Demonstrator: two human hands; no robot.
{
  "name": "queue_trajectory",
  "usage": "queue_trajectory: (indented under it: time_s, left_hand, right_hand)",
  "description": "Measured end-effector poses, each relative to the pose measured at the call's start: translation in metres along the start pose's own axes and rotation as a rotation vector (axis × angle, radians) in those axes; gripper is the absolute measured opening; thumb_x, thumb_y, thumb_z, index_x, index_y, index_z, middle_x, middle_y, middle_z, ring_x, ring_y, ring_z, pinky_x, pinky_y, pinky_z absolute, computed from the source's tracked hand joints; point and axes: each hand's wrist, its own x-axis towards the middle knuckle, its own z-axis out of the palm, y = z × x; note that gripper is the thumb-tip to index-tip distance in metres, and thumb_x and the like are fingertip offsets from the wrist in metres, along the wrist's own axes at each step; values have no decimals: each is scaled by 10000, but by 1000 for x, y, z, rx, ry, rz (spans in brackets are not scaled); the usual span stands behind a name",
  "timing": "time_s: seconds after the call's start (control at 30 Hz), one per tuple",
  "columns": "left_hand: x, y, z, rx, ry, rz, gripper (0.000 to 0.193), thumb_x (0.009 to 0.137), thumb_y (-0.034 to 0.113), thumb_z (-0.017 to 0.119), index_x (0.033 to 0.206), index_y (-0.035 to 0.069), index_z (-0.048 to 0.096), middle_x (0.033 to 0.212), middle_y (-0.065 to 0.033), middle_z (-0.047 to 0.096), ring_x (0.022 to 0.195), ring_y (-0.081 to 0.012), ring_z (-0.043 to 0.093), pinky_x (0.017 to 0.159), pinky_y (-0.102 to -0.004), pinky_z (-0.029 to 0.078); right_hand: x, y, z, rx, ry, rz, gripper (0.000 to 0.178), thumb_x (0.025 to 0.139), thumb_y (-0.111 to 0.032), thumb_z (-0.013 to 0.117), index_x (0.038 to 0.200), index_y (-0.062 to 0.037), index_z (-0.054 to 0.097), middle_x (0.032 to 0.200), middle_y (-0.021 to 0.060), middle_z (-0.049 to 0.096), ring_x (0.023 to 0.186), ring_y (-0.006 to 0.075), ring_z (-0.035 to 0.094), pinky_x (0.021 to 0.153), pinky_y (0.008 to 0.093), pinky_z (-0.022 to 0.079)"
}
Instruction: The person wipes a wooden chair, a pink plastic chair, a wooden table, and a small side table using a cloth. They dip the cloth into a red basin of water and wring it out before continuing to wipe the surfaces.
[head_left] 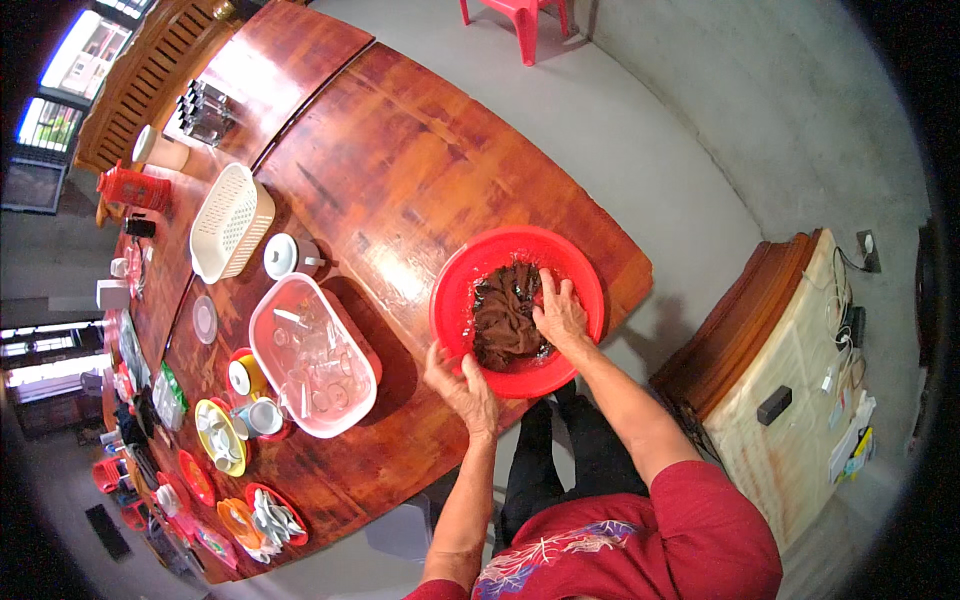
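Observation:
A round red basin (590, 275) stands near the table's edge in front of me. A crumpled, wet-looking dark brown cloth (508, 315) lies in it, with a little shiny water around the edges. My right hand (560, 312) reaches over the basin's right side, its fingers spread at the edge of the cloth; whether the fingertips touch it I cannot tell. By the near left rim is my left hand (462, 390), fingers apart and holding nothing. To the left sits a pink and white tub (262, 330) with several clear glasses inside.
Left of the basin, the wooden table (440, 120) bears a cream perforated basket (232, 222), a white lidded cup (288, 257), a yellow plate (207, 415) of small cups and a red dish (292, 533) of spoons. A stone-topped cabinet (770, 470) stands at right, a red stool (522, 22) beyond the table.

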Motion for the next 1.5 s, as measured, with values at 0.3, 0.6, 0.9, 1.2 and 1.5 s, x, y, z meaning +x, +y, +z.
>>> queue_trajectory:
  time_s: [0.3,0.6,0.9,1.2,1.5]
  left_hand:
    - [39,-43,25,-424,-373,-1108,840,797,646,520,1456,333,104,1512,-79,115,1282,-453,279,791,-699,381]
    - [35,-94,36,-670,-571,-686,506,886,622,412,1023,164,577,896,-72,541,780,-243,539,719,-406,504]
    - [58,-14,52,-1125,-472,-1165,357,935,454,466,936,120,590,826,-57,544,729,-167,528,555,-317,434]
    - [33,-43,59,-899,-403,-933,457,931,492,425,1095,93,577,1083,-89,603,962,-198,581,780,-324,478]
    - [37,-20,35,-566,-191,-1174,730,840,716,344,1424,286,261,1497,-91,201,1323,-400,247,899,-707,320]
  right_hand:
    - [13,-7,15,-2,85,-47,493,824,-99,523,1298,-162,404,1096,235,424,971,442,501,648,531,510]
    - [-44,-58,-8,606,-134,-457,116,714,-50,559,827,-73,546,795,123,503,811,335,543,716,421,452]
    - [-30,-80,-52,504,117,-841,185,794,-214,641,772,-107,491,628,52,526,596,225,602,497,350,474]
    - [44,-43,1,338,54,-447,174,859,-217,543,829,-54,490,682,155,592,621,330,609,486,443,477]
    - [29,-18,22,-131,-26,-188,313,783,-258,629,1084,-204,562,1146,202,433,1005,402,468,656,543,476]
